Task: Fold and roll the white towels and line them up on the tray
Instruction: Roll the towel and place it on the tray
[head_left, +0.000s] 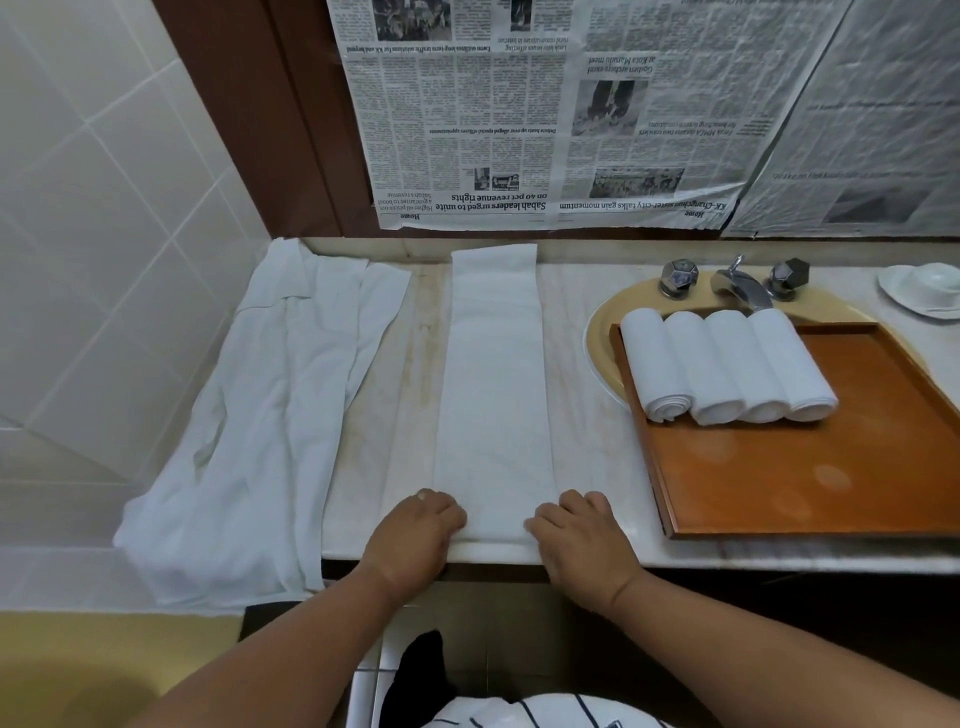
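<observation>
The fingers (451, 514) of the left hand (415, 527) and right hand (579, 530) curl onto the near corners of the folded towel (493, 374), apparently pinching its edge to start an even roll. The strip lies lengthwise on the bench (576, 374). Four rolled towels (727, 369) line the far-left end of the tray (831, 467), leaving room alongside.

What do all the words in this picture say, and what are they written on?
All print is on the newspaper, which hangs upside down.
"Sabah leaders urged to unite on 40 pct revenue rights": headline, lower left.
"KK-Changchun sister-city talks gain momentum": headline, lower right.
"Home": page heading, bottom edge.
"Golden archers excel at Kota Marudu meet": higher up, faint, not certain.
Small columns and the right-hand sheet: too blurred to read.
</observation>
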